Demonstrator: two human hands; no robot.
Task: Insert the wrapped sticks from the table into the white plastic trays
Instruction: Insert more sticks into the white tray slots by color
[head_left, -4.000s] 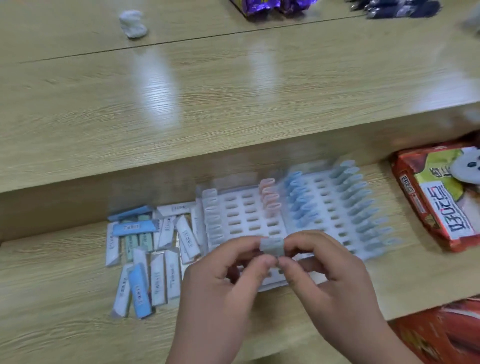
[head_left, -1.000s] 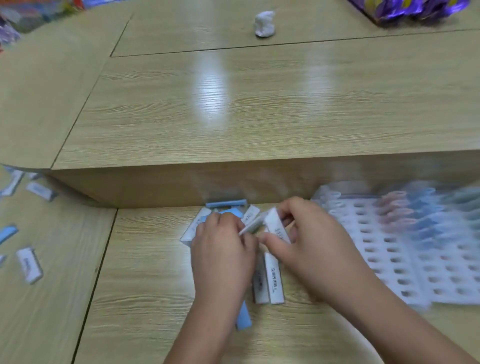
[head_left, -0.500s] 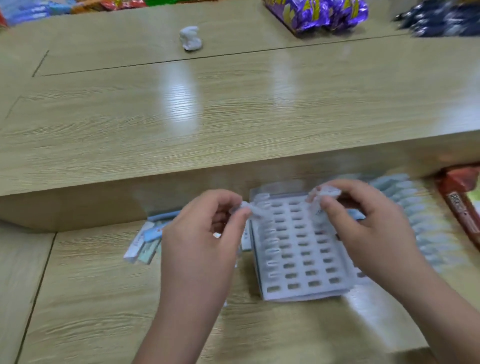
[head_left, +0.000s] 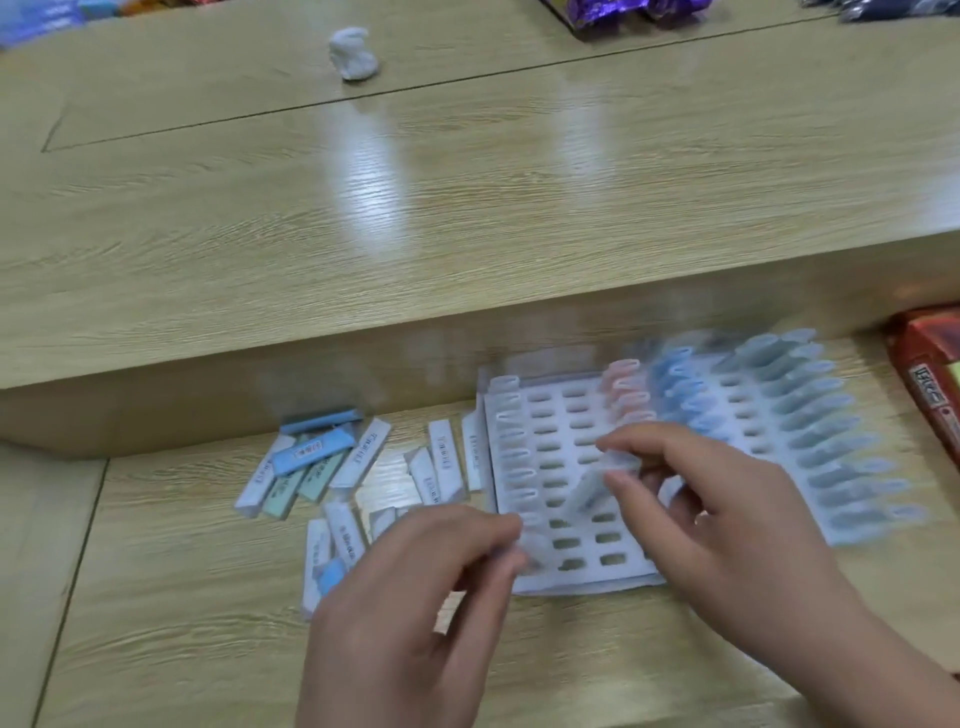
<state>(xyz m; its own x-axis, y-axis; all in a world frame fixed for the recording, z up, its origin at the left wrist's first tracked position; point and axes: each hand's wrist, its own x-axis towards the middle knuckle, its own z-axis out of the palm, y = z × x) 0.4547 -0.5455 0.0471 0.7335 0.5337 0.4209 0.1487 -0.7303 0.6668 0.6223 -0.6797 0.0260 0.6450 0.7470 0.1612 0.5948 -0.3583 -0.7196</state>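
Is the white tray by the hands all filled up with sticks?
No, the white tray has many empty slots; only a left column of sticks and a few pink sticks are in.

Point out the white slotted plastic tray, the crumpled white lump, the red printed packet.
white slotted plastic tray (head_left: 592, 577): head view, near edge.
crumpled white lump (head_left: 354, 54): head view, centre.
red printed packet (head_left: 930, 358): head view, top face.

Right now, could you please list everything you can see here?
White trays: two, side by side on lower table, holding pink, blue, grey sticks.
Loose wrapped sticks: a dozen or more, white, blue, green, left of trays.
White lump: one, upper table.
Purple packets: count unclear, top edge.
Red packet: one, right edge.
Left hand: fingers curled, at near tray's corner.
Right hand: pinches one pale stick over near tray.
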